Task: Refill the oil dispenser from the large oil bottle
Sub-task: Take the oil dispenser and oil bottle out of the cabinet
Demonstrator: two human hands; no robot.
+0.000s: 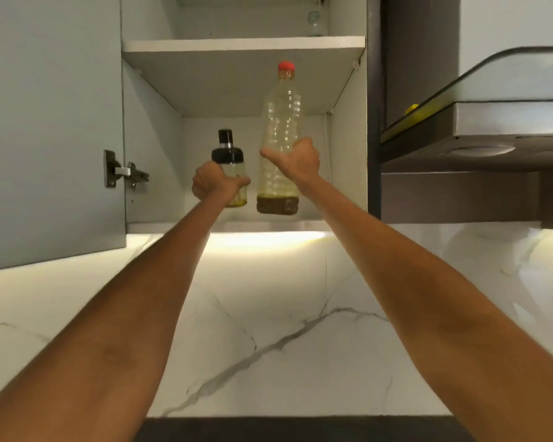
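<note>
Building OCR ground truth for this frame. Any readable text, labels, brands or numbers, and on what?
None readable.
Tall clear plastic oil bottle with red cap, held by the right hand: no label visible.
Small clear oil dispenser with black pump top, held by the left hand: no print visible.
Metal cabinet door hinge: any stamping too small to read.
Steel range hood: no visible marking.

Open cabinet (pixel 348 138) overhead, door (pixel 51 122) swung out to the left, hinge (pixel 125 170) on its inner edge. Left hand (pixel 213 183) grips oil dispenser (pixel 229 161); right hand (pixel 300 161) grips large oil bottle (pixel 281 116) just right of it, both upright in the lower compartment under the shelf (pixel 243 46). Glass (pixel 315 23) on the shelf, far right. Range hood (pixel 492 122) right of the cabinet. Marble wall (pixel 268 330) below.
</note>
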